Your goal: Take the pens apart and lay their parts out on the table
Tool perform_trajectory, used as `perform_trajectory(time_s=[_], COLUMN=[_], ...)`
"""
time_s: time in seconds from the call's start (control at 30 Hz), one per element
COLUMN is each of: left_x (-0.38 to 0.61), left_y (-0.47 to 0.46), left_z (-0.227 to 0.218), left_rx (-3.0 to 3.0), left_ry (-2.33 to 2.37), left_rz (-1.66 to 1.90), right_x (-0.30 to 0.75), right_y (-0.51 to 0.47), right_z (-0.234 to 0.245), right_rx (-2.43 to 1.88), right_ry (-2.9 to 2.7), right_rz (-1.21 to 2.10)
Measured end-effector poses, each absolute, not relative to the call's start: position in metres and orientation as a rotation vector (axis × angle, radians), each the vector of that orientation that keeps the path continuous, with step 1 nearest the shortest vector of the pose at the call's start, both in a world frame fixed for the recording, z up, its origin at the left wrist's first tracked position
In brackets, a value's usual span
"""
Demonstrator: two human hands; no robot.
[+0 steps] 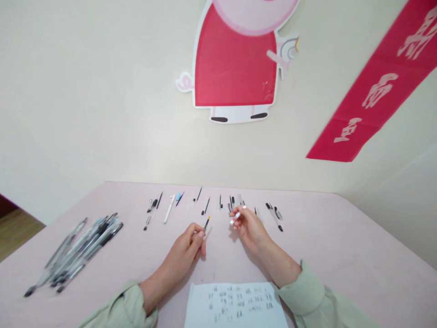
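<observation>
Beyond the pink table [341, 241], a pale wall [102, 114] bears a red-clad pig cutout [235, 68] and a red banner [375, 93]. My left hand [187, 243] pinches a slim dark stick [206, 223], its yellow end pointing up and away from me; my right hand [251, 228], well apart from it, grips a small white-and-red piece [235, 219] in its fingertips. Pen parts [169, 209] lie scattered beyond both hands, a heap of pens [85, 248] sits on my left, and a handwritten sheet [235, 310] lies nearest me, between my forearms.
</observation>
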State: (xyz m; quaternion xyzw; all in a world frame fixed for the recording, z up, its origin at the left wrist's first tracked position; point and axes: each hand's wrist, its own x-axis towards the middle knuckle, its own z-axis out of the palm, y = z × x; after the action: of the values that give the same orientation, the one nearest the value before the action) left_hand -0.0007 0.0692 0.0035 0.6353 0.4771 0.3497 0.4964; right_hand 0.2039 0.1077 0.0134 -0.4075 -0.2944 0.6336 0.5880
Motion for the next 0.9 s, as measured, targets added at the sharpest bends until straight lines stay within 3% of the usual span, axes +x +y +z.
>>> perform_trajectory(time_s=[0.17, 0.53, 0.9], left_x=[0.0, 0.001, 0.0], left_y=[0.066, 0.07, 0.076], left_z=[0.007, 0.004, 0.009], left_rx=[1.614, 1.46, 1.264], left_ry=[1.059, 1.071, 1.114], left_rz=[0.767, 0.836, 0.934], right_x=[0.18, 0.21, 0.197], right_y=[0.087, 0.112, 0.097], right_z=[0.018, 0.022, 0.019], right_rx=[-1.046, -1.067, -1.363], right_ry=[-0.974, -0.717, -1.202], right_rz=[1.682, 1.239, 1.535])
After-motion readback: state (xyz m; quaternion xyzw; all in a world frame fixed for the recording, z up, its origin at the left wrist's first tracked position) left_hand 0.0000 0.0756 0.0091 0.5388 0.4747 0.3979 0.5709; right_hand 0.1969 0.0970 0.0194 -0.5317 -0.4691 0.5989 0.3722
